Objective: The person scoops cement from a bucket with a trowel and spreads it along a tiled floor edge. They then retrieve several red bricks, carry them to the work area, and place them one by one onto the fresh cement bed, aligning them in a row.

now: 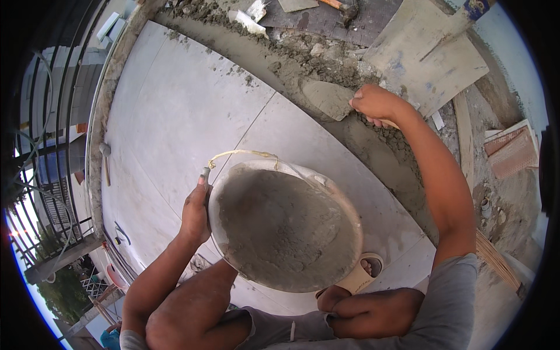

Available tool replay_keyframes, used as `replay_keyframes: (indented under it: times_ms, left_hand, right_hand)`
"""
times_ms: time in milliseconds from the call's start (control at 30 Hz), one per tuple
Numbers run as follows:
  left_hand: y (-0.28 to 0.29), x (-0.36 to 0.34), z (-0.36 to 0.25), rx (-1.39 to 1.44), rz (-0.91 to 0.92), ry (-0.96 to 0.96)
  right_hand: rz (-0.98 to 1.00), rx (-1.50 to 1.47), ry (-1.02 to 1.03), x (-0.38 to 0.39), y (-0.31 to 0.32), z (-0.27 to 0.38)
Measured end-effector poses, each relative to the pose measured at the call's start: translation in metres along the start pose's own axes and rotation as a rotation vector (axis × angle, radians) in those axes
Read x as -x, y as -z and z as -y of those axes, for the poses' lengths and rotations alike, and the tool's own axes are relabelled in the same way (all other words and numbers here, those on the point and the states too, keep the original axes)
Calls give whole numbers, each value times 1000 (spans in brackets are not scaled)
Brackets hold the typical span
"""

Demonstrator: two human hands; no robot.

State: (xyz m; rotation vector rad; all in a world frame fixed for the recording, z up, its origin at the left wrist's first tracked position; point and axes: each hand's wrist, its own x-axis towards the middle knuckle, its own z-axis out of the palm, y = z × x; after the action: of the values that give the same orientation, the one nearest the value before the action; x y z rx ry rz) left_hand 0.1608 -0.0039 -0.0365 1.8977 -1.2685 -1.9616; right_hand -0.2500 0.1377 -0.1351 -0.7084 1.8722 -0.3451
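Observation:
My right hand [382, 106] is closed round the handle of a trowel [328, 99], whose blade lies against the wet grey mortar bed [373, 154] along the edge of the tiles. My left hand [196, 211] grips the left rim of a round bucket [348, 205], which is tilted so its mouth faces up toward me. Wet grey mortar [280, 227] coats the inside and pools in the lower part. A yellowish cord handle [245, 152] arches over the bucket's far rim. Under and around the bucket are large pale floor tiles [181, 99], with mortar crumbs near their far edge.
A mortar-stained board [429, 64] lies at the far right, with a hammer [345, 8] near the top edge. Further right are a reddish tile piece [513, 150] and a bundle of thin sticks [497, 259]. A mallet [105, 160] lies beside the black railing [70, 111] at left.

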Motion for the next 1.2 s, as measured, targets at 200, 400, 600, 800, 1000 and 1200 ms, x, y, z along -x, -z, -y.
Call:
replay_keyframes:
  times_ms: [200, 400, 600, 800, 1000, 1200]
  left_hand:
    - [-15, 9, -10, 122, 58, 78]
    - [-33, 23, -21, 141, 146, 41]
    - [-66, 66, -61, 40, 145, -86]
    - [-90, 84, -80, -94, 153, -215]
    - [-119, 103, -71, -351, 243, -305]
    - [-102, 90, -68, -321, 256, -331]
  right_hand:
    - [-15, 50, 54, 42, -16, -48]
    - [-215, 222, 103, 84, -35, -114]
    - [-630, 311, 20, 208, -11, -84]
    - [-409, 295, 346, 294, -29, -17]
    - [-773, 840, 580, 211, -122, 18]
    - [-488, 733, 633, 174, -156, 16]
